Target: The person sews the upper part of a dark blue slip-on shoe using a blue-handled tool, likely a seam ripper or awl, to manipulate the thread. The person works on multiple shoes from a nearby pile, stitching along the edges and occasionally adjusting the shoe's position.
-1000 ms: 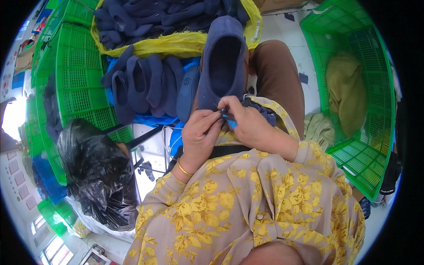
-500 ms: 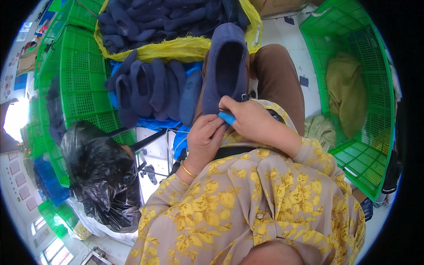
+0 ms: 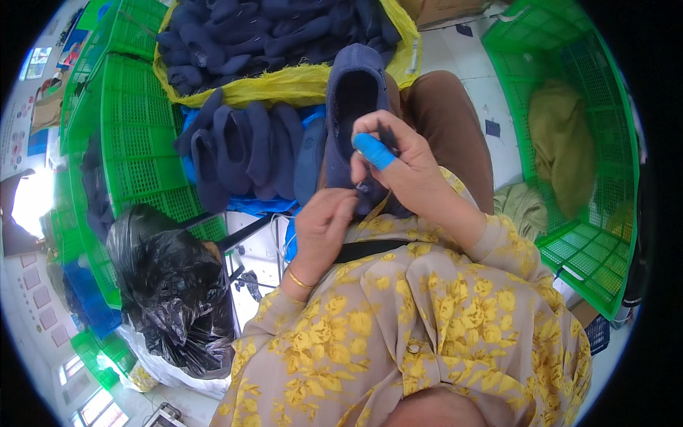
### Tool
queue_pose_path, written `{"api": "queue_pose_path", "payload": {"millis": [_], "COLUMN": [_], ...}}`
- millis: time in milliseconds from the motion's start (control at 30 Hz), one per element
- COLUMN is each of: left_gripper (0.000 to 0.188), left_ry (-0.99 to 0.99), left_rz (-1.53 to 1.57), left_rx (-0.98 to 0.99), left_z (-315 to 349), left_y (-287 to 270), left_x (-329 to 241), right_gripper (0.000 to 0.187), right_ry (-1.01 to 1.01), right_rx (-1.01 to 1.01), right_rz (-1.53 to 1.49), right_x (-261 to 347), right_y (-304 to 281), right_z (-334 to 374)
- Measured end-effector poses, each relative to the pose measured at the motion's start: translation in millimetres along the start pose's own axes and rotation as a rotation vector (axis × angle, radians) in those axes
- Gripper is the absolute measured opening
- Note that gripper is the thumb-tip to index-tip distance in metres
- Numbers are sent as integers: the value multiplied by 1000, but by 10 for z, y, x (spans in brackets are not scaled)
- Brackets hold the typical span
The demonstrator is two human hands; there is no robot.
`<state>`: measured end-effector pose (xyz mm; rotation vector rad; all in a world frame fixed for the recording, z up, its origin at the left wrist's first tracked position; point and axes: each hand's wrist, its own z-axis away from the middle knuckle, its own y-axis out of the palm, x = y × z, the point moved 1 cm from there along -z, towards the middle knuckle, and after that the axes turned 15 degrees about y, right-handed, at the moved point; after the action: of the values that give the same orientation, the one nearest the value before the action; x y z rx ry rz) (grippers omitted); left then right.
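Observation:
A navy felt slipper [image 3: 340,132] lies on my lap, toe pointing away and opening upward. Close to its heel, my left hand [image 3: 324,224] is closed in a pinch; whatever its fingertips hold is too small to make out. My right hand [image 3: 404,167], with blue tape [image 3: 373,150] wrapped round a digit, hovers over the heel end. Its fingers are curled around a small dark object [image 3: 386,136] whose kind I cannot tell. Left of my knee stands a row of several navy slippers [image 3: 245,146] on blue plastic.
A yellow woven sack [image 3: 284,78] full of navy slippers sits ahead. Green crates stand at left [image 3: 139,135] and right [image 3: 523,107], the right one holding olive cloth [image 3: 560,149]. A black plastic bag [image 3: 167,292] is by my left elbow.
My right hand has risen away from my left and turned, bringing the dark object into sight. The slipper has shifted slightly left. My left hand stays pinched near the heel.

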<state>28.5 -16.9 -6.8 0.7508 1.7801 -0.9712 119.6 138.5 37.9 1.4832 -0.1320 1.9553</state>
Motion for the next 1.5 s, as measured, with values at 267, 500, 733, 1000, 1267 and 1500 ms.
{"api": "queue_pose_path", "payload": {"millis": [267, 500, 733, 1000, 1267, 1500], "left_gripper": [26, 11, 13, 17, 18, 10], "left_ry": [425, 323, 60, -178, -274, -230], "left_rz": [-560, -586, -204, -340, -119, 120], "left_rx": [548, 464, 635, 384, 397, 213], "left_z": [-715, -912, -740, -1325, -1234, -1067], "left_y": [-194, -81, -4, -229, 36, 21], "left_x": [-224, -531, -553, -156, 226, 123], "right_gripper": [5, 10, 48, 52, 42, 26], "right_ry": [53, -136, -177, -176, -153, -183], "right_rx": [7, -97, -156, -67, -270, -482], "right_rz": [-57, 162, 996, 1047, 699, 831], "right_x": [-33, 248, -261, -331, -299, -220], "right_y": [-161, -231, -453, -452, -473, -502], "right_z": [194, 454, 579, 549, 536, 313]}}
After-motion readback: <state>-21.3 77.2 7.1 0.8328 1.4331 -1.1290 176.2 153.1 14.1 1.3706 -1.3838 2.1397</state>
